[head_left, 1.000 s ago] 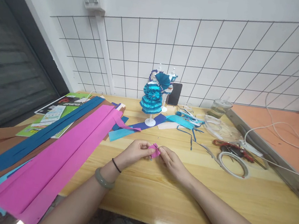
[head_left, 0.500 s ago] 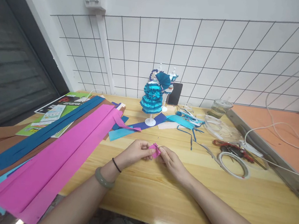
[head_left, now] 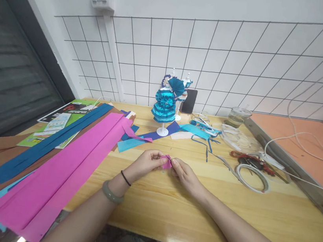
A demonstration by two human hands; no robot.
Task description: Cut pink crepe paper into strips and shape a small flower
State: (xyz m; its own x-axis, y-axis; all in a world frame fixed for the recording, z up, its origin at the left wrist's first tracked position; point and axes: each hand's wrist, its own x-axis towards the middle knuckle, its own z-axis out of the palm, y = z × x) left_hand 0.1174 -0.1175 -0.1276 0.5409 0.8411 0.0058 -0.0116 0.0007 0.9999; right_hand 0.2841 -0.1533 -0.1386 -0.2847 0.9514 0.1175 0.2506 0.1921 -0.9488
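My left hand (head_left: pixel 146 163) and my right hand (head_left: pixel 183 171) meet just above the wooden table (head_left: pixel 256 217), both pinching a small folded piece of pink paper (head_left: pixel 166 162) between their fingertips. The left wrist wears a green bangle and a black band. A long sheet of pink crepe paper (head_left: pixel 62 175) lies to the left of my hands, reaching over the table's front edge.
Blue and brown paper strips (head_left: pixel 42 145) and a green booklet (head_left: pixel 57 123) lie at left. A blue paper dress on a small white stand (head_left: pixel 163 107) is behind my hands, beside a phone (head_left: pixel 188 100). Tape roll (head_left: pixel 251 177), scissors (head_left: pixel 251 160), a glass jar (head_left: pixel 237 117) and cables sit right.
My fingers have shifted slightly on the pink piece, which now looks a little more folded in. Nothing else has moved.
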